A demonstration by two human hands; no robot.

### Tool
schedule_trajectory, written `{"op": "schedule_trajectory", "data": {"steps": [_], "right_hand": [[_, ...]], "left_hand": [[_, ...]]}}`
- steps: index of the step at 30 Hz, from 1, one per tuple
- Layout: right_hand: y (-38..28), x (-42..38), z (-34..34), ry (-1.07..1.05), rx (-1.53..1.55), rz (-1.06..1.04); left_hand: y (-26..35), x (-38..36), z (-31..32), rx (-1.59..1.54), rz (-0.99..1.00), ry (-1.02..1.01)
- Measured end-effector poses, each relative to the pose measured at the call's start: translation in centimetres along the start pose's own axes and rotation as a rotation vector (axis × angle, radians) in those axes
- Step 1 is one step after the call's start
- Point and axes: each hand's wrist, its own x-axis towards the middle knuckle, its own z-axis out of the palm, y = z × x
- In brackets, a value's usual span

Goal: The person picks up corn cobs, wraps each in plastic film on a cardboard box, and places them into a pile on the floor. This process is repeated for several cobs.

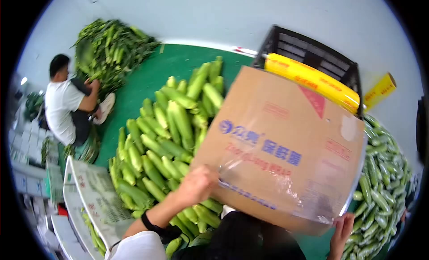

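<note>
A cardboard box [268, 148] with blue and red print lies in front of me, its top covered in part by shiny clear plastic film [286, 184]. Along the box's far edge rests a yellow film roll [313, 81]. My left hand [199, 184] is closed in a fist at the near left edge of the box, seemingly gripping the film's edge; its fingertips are hidden. At the near right corner, my right hand [343, 226] pinches the film, thumb and fingers together.
Corn ears [165, 139] are heaped left of the box, and wrapped corn [380, 193] at right. Behind stand a black crate [308, 50] and a second yellow roll [380, 91]. A white crate [96, 197] is at left. A person [67, 99] crouches beside a leafy corn pile [111, 50].
</note>
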Motion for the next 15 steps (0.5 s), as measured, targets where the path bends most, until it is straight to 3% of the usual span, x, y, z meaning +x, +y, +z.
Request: {"op": "schedule_trajectory", "data": {"steps": [3, 4, 6, 7, 8, 9, 11, 13, 15], "right_hand": [[1.2, -1.8, 0.0, -0.224, -0.047, 0.030], [2.0, -1.8, 1.5, -0.130, -0.207, 0.029], [2.5, -0.9, 1.7, -0.149, -0.278, 0.001], [2.2, -0.4, 2.0, -0.146, -0.265, 0.018], [1.8, -0.2, 2.4, -0.149, -0.264, 0.014], [1.4, 0.1, 2.6, -0.154, -0.266, 0.010], [1.1, 0.4, 2.7, -0.157, -0.267, 0.019], [1.5, 0.3, 2.7, -0.138, -0.262, 0.059], [1.0, 0.1, 2.8, -0.153, -0.246, 0.098]], "left_hand": [[0.9, -4.9, 1.0, 0.057, -0.023, -0.072], [0.8, -6.4, 1.1, 0.134, -0.169, 0.005], [-0.5, -9.1, 1.2, 0.279, -0.443, 0.167], [-3.0, -11.1, 1.8, 0.215, -0.828, 0.322], [-6.1, -12.7, 2.3, 0.225, -1.032, 0.494], [-9.6, -15.6, 2.6, 0.327, -1.203, 0.437], [-13.3, -18.3, 3.4, -0.039, -1.659, 0.128], [-14.8, -17.9, 5.0, 0.040, -1.534, 0.088], [-15.1, -16.6, 5.3, 0.137, -1.592, -0.043]]}}
